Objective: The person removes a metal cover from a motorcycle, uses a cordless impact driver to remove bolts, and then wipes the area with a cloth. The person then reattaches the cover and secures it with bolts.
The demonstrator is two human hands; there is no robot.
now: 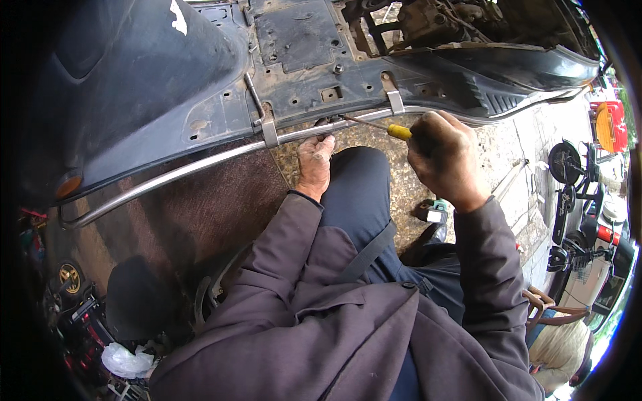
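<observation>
Your right hand (441, 157) is closed around a yellow-handled screwdriver (381, 127), whose thin shaft runs left and slightly up to where a chrome rail (200, 164) meets the dirty underside of a scooter body (301, 60) lying on its side. Most of the yellow handle is buried in your fist; only its front end shows, and the tip of the blade is lost in grime and shadow just above the rail, so you cannot tell what it bears on.

Your left hand (314, 164) reaches up to the same spot, its fingers curled up behind the rail. The fingertips are hidden by the rail and the panel edge, and whether they pinch anything small there cannot be made out.

Two metal brackets clamp the rail to the body, one left of your hand (269, 131), one above the screwdriver (394, 101). The rail sweeps down to the left and its end fades into the dark rim of the picture, near an orange reflector (68, 184).

Your knee in dark blue trousers (358, 194) sits between your hands, over speckled stone flooring (401, 194). A small green and black tool (433, 211) lies on the ground, partly hidden behind your right sleeve (488, 267). Parked scooters (588, 200) crowd the right edge, bent and cut off by the lens.
</observation>
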